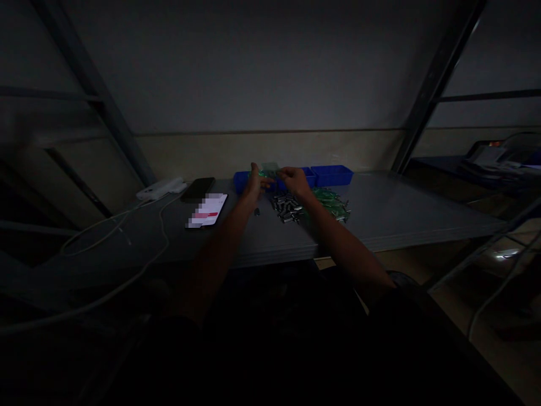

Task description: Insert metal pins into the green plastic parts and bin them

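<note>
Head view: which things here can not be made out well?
All in the head view, which is very dark:
- the green piece between the left hand and the right hand: too small and dim to name, and the grip is unclear
- the phone screen: blurred out
- the blue trays: contents hidden by walls and hands
- the metal parts: too small to name

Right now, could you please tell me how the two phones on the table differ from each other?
The nearer phone has its screen lit, while the farther phone is dark. The nearer phone lies toward the front edge of the table; the farther phone sits further back, next to a white device. Both lie flat, screen up, left of the left hand.
</note>
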